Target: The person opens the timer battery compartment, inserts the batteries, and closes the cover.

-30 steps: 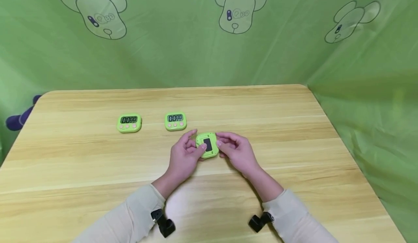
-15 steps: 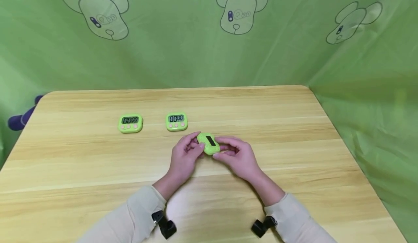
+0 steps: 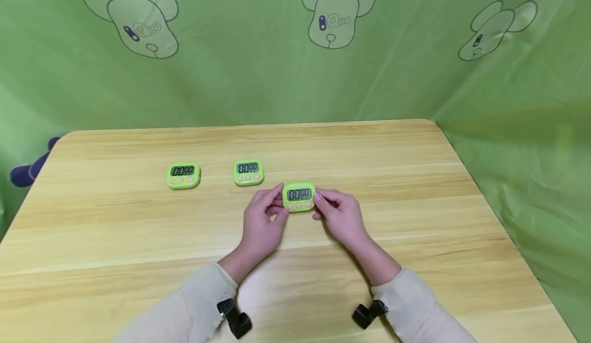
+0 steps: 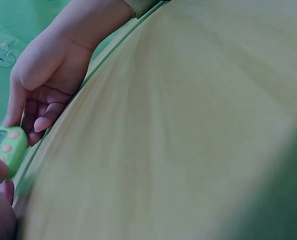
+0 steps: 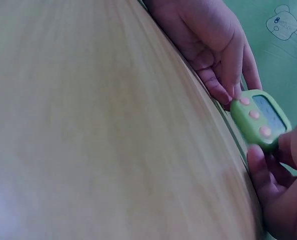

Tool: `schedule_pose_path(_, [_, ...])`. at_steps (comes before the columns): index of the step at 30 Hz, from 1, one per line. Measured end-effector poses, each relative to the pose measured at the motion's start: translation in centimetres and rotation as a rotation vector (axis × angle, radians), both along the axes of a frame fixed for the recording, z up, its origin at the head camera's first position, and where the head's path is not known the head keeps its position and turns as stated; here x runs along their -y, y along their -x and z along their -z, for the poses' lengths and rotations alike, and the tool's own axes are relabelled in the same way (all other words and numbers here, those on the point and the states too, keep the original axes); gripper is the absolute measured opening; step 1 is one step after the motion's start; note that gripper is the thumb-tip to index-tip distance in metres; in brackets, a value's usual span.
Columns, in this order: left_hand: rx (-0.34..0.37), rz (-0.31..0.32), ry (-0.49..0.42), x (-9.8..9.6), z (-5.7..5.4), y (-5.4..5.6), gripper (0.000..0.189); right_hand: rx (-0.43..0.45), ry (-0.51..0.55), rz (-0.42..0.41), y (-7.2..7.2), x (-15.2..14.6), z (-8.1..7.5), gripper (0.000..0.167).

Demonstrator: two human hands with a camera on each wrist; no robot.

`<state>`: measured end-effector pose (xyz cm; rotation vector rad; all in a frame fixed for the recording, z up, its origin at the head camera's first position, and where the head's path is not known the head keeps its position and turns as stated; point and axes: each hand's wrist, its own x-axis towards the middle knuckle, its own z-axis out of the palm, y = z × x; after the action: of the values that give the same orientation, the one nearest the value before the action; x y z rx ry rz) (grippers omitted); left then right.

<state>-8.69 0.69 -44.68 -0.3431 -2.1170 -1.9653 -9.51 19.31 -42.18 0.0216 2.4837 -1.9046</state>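
Between both hands a green digital timer (image 3: 299, 196) is held face up, its display reading 00:00 above a row of pink buttons. My left hand (image 3: 264, 222) pinches its left edge, thumb at the lower corner and a finger at the upper one. The right hand (image 3: 340, 217) grips the opposite edge, thumb on the front. In the left wrist view the timer (image 4: 7, 149) shows at the far left, partly covered by fingers. The right wrist view has the timer (image 5: 258, 119) tilted between the two hands. Its back is hidden.
Two matching green timers lie face up on the wooden table (image 3: 138, 240): one timer (image 3: 183, 175) at the left, another timer (image 3: 248, 173) just beyond my left hand. A green curtain (image 3: 249, 76) hangs behind the table. Something purple (image 3: 27, 171) pokes out beside the left edge.
The held timer has been turned over: its back with a dark patch faced up before, and now the display and buttons do. Both hands shifted their fingers around it while staying in nearly the same place.
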Motion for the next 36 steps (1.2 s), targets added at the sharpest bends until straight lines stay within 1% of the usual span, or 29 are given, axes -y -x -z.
schedule_pose_path(3, [0.011,-0.066,0.056,-0.6,-0.1,0.3,0.047,-0.042,0.033,0.062,0.4,0.0,0.2,0.02])
schedule_pose_path(5, [0.032,-0.103,0.082,-1.1,-0.3,0.6,0.043,-0.076,0.012,0.089,0.8,-0.1,0.3,0.017])
schedule_pose_path(7, [0.054,-0.131,0.113,-1.5,-0.6,0.9,0.04,-0.105,-0.035,0.102,1.2,-0.3,0.4,0.014])
schedule_pose_path(9, [0.07,-0.144,0.137,-2.0,-0.7,1.3,0.038,-0.122,-0.085,0.104,1.7,-0.5,0.4,0.014])
schedule_pose_path(11, [0.077,-0.155,0.182,-2.3,-0.8,1.8,0.038,-0.125,-0.121,0.097,2.3,-0.8,0.5,0.015])
schedule_pose_path(13, [0.088,-0.163,0.243,-2.6,-0.9,2.2,0.038,-0.117,-0.144,0.086,2.8,-1.0,0.5,0.017])
schedule_pose_path(16, [0.109,-0.172,0.357,-2.9,-1.0,2.8,0.039,-0.103,-0.173,0.073,3.7,-1.4,0.4,0.02])
schedule_pose_path(20, [0.118,-0.158,0.504,-3.1,-1.3,3.5,0.04,-0.08,-0.222,0.067,4.6,-1.7,0.2,0.023])
schedule_pose_path(23, [0.121,-0.132,0.579,-3.2,-1.4,4.2,0.041,-0.06,-0.256,0.078,5.1,-1.8,0.3,0.024])
schedule_pose_path(30, [0.167,-0.084,0.688,-3.3,-1.7,6.1,0.042,-0.022,-0.306,0.094,6.3,-1.6,0.3,0.028])
schedule_pose_path(36, [0.205,-0.04,0.767,-3.2,-2.1,7.0,0.045,0.011,-0.33,0.097,6.7,-1.4,0.0,0.03])
